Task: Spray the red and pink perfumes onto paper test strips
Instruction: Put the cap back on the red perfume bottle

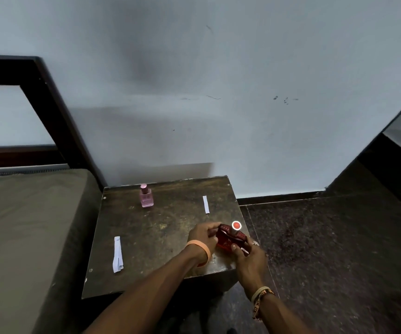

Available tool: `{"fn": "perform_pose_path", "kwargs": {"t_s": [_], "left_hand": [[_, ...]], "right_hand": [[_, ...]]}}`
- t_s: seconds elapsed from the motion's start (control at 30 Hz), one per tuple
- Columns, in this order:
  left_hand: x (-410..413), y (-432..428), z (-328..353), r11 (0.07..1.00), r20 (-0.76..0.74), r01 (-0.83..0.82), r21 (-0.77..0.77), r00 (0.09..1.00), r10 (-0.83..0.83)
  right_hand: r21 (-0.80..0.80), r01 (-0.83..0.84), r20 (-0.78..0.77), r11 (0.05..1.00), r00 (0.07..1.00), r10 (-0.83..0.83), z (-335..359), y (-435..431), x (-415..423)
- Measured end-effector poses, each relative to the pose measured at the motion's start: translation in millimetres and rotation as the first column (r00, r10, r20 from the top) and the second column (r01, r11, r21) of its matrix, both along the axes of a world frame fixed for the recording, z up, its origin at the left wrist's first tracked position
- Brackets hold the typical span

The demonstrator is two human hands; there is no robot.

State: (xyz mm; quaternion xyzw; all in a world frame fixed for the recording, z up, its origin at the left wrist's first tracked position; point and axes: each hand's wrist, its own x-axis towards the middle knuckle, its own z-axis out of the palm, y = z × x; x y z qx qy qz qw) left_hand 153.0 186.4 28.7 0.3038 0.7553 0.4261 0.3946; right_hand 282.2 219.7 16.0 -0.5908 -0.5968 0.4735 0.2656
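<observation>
A red perfume bottle (pixel 228 239) with a round silver-rimmed red top is held over the front right corner of a small dark wooden table (pixel 161 237). My left hand (pixel 203 236) grips its left side, and my right hand (pixel 251 257) grips its lower right side. A pink perfume bottle (pixel 146 196) with a pink cap stands upright at the back left of the table. One white paper strip (pixel 205 204) lies at the back right. Another white strip (pixel 117 254), partly folded, lies at the front left.
A bed with an olive mattress (pixel 26 225) and a dark wooden headboard (pixel 50 104) adjoins the table's left side. A pale wall (pixel 218 92) stands behind. Dark speckled floor (pixel 339 249) stretches to the right, with a dark panel (pixel 399 165) at the far right.
</observation>
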Motion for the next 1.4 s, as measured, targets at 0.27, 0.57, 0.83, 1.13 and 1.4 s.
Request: {"fn": "perform_pose_path", "kwargs": {"t_s": [0.27, 0.57, 0.83, 1.13, 1.4], "left_hand": [[-21.5, -2.8, 9.7, 0.996, 0.011, 0.005, 0.088, 1.000, -0.006], [-55.0, 17.9, 35.0, 0.986, -0.016, -0.035, 0.161, 0.999, 0.038], [-82.4, 32.9, 45.1, 0.977, 0.036, -0.112, 0.181, 0.994, 0.107], [-100.7, 49.5, 33.2, 0.981, 0.041, -0.135, 0.142, 0.991, 0.131], [-109.5, 62.2, 19.1, 0.979, 0.021, -0.161, 0.128, 0.987, 0.159]], "right_hand": [[-0.001, -0.011, -0.126, 1.000, 0.992, 0.010, 13.3, 15.4, -21.0], [0.034, -0.066, -0.149, 0.997, 0.986, 0.070, 39.1, 47.6, -65.3], [0.088, -0.172, -0.094, 0.981, 0.979, 0.180, 48.9, 78.7, -101.2], [0.082, -0.192, -0.025, 0.978, 0.981, 0.194, 37.7, 102.1, -125.3], [0.055, -0.184, -0.006, 0.981, 0.983, 0.185, 26.0, 117.1, -139.1]]}}
